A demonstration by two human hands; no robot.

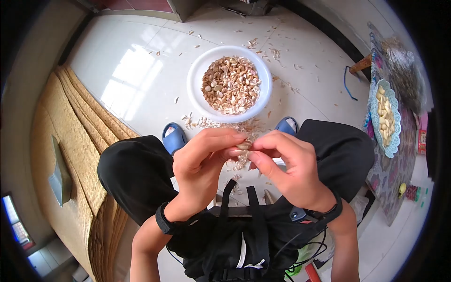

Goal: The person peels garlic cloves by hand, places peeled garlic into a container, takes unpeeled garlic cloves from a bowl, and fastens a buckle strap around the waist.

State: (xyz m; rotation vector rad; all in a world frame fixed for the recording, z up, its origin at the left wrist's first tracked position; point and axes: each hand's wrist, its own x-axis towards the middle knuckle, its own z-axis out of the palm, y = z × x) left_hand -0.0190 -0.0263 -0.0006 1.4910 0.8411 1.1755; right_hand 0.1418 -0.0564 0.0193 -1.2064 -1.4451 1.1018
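Note:
My left hand (206,148) and my right hand (284,157) meet in front of my lap, fingertips pinched round a small pale piece (244,144) that looks like a garlic clove or bulb piece. Fingers partly hide it. Beyond them on the floor stands a white basin (195,89) holding many brown and whitish cloves (230,84). Thin pale skins (202,122) lie scattered on the floor between the basin and my hands. At the right, a light blue scalloped dish (393,105) holds pale, smooth peeled cloves (385,117).
My knees and blue slippers (174,138) flank my hands. Woven mats (75,164) lean at the left. A table with a patterned cloth (387,188) stands at the right, with a plastic bag (404,70) on it. Black cables (322,249) hang by my right wrist.

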